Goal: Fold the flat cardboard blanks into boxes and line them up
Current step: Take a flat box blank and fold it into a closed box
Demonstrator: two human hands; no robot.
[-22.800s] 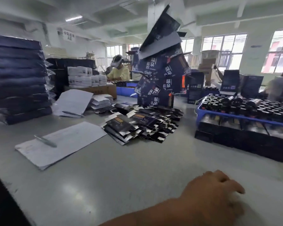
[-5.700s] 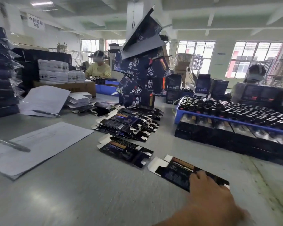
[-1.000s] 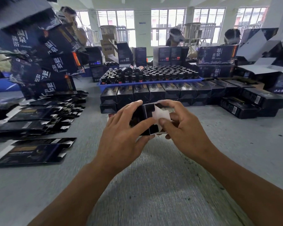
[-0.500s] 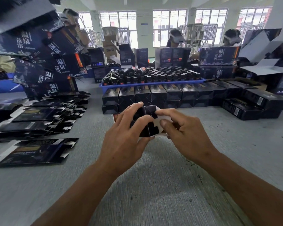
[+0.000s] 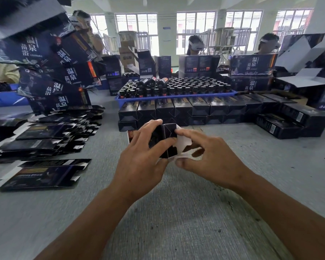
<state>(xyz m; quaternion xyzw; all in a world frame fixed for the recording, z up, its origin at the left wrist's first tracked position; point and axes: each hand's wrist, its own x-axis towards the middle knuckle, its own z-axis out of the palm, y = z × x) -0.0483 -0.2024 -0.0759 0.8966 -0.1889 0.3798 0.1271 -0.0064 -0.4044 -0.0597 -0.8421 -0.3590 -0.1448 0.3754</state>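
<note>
Grey desk (image 5: 176, 222), flat blanks (image 5: 39, 173) heaped at left, folded boxes (image 5: 182, 109) rowed at back, blue tray (image 5: 176, 95) behind them

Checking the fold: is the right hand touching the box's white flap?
Touching. The head view shows the right hand with its fingertips on the white flap of the box, which the left hand grips.

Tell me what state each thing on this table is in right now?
Small black cardboard box: half folded, white end flap open.
Left hand: grips the box.
Right hand: pinches the white flap.
Flat black cardboard blanks: unfolded, piled.
Finished black boxes: closed, in rows.
</note>
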